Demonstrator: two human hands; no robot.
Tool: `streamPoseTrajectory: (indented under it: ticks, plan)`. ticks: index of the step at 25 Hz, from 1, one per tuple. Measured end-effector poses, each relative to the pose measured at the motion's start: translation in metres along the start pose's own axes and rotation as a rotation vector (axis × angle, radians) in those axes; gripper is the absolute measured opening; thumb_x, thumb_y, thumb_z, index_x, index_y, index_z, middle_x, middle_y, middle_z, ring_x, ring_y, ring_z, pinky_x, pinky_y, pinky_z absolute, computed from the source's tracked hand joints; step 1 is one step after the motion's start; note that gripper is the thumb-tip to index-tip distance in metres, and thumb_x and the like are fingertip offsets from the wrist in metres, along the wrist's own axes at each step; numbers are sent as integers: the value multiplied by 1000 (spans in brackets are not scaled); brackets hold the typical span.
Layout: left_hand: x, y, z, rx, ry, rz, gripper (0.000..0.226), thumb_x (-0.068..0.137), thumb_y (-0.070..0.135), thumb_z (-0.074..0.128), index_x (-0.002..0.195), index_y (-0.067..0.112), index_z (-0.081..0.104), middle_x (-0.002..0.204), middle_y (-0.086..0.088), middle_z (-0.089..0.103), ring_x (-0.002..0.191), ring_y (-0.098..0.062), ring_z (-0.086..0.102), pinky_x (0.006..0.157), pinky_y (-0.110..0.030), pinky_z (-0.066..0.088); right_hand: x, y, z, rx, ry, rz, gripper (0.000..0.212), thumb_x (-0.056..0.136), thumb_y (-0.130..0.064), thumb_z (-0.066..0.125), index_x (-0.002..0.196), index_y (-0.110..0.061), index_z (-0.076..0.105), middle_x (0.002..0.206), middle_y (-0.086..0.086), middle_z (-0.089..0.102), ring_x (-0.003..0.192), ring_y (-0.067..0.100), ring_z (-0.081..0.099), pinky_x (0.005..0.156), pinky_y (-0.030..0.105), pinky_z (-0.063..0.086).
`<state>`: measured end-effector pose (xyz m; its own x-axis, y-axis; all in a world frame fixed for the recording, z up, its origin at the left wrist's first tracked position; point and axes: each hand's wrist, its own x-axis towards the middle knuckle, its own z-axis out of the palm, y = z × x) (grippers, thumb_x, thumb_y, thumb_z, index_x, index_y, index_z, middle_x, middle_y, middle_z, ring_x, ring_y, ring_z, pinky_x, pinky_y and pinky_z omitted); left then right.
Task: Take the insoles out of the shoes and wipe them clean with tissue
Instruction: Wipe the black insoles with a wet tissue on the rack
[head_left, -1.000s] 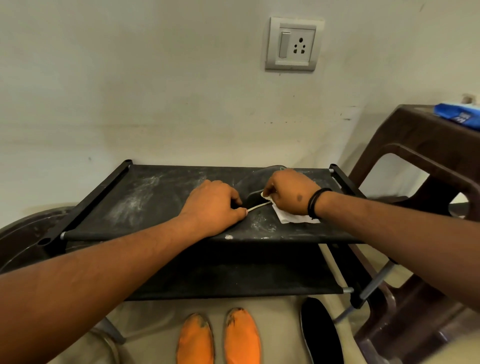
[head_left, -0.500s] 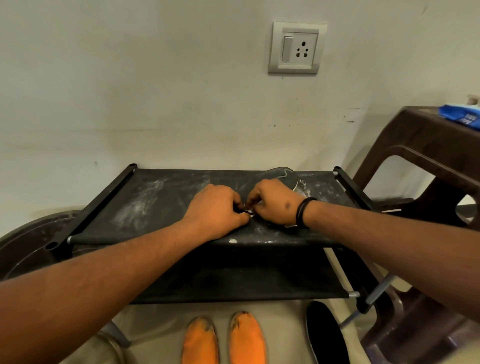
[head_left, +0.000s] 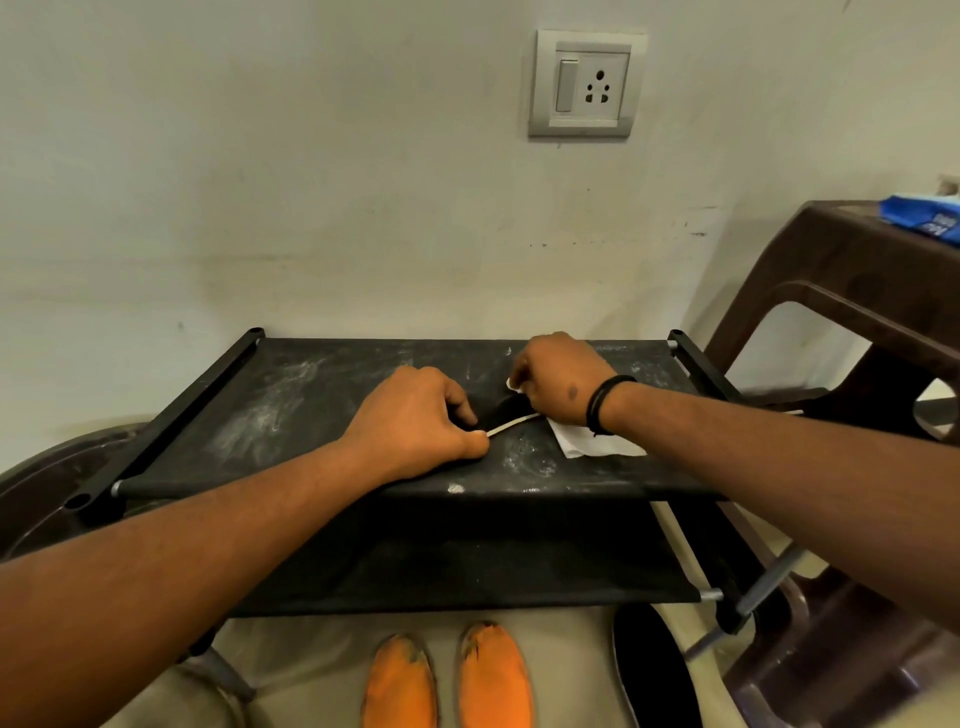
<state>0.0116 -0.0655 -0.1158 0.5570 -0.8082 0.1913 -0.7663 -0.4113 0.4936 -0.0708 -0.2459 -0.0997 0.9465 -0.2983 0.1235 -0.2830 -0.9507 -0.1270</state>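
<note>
A black insole (head_left: 498, 410) with a pale edge lies on the dusty top shelf of a black rack (head_left: 311, 395). My left hand (head_left: 415, 421) pinches its near end and holds it down. My right hand (head_left: 561, 389) is over the far part of the insole, fingers curled on a white tissue (head_left: 597, 447) that spreads out beneath the wrist. Most of the insole is hidden under both hands.
On the floor in front of the rack lie two orange shoe-shaped pieces (head_left: 400, 686) (head_left: 493, 675) and another black insole (head_left: 649, 670). A brown plastic stool (head_left: 857, 322) at the right carries a blue packet (head_left: 924, 218). A wall with a socket (head_left: 584, 83) is close behind.
My right hand slid the tissue along the insole up to my left hand, then back to the right and away. My left hand kept its hold.
</note>
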Motion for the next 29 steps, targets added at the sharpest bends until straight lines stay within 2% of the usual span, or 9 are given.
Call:
streamPoseTrajectory:
  ticks: [4,8,11,14,17,19,23,26,29]
  plan:
    - [0,-1,0,20,1,8,12,70,40,77,76,30,79,69,12,72,61,-3,62,64,-23,45,-10,-22,3,123,-106,-124,28,86,-5,57,100,-18,77,100,2,75,92,20,69,84,35,56]
    - [0,-1,4,29,14,25,23,65,51,67,73,31,76,87,12,76,96,-8,66,92,-38,54,4,-13,-2,30,-41,31,21,87,-12,63,99,-21,77,100,2,75,94,22,67,86,39,56]
    - [4,-4,6,80,18,69,27,64,55,60,65,29,69,77,14,71,82,-9,64,103,-45,47,-6,-32,-2,153,-157,-76,18,84,-8,62,90,-16,78,91,4,75,87,22,69,82,38,57]
    - [6,-4,6,79,26,68,17,72,44,72,66,28,72,80,14,72,90,-9,66,110,-40,40,6,-25,-7,76,-55,89,11,85,-16,66,88,-21,76,92,2,74,89,24,68,82,42,57]
    - [2,-3,3,107,77,8,20,70,51,75,63,34,66,71,15,67,77,-7,62,82,-35,53,5,-31,0,256,-42,116,15,82,-8,66,80,-19,76,86,-1,74,85,19,69,83,41,58]
    - [0,-3,0,145,115,-44,30,66,59,76,64,30,68,66,13,65,69,-6,60,59,-27,50,-3,-39,6,306,-94,62,17,80,-7,66,76,-21,75,84,-3,74,84,16,68,84,42,58]
    - [-2,1,-4,169,69,-107,33,69,59,79,73,27,75,70,12,68,68,-4,62,57,-26,50,3,-28,7,186,2,244,13,85,-16,65,84,-26,73,95,-2,74,95,21,67,89,43,54]
    - [-1,1,-3,221,61,-88,40,72,52,76,57,18,62,53,4,57,55,-13,57,47,-25,37,1,-47,12,200,-86,61,10,86,-16,65,83,-20,74,90,2,73,88,23,67,85,43,55]
    - [1,4,-3,271,51,-85,44,72,57,76,59,16,64,55,1,60,57,-16,60,47,-28,43,4,-48,3,62,-86,2,14,88,-20,62,95,-23,73,100,1,73,97,24,65,89,43,52]
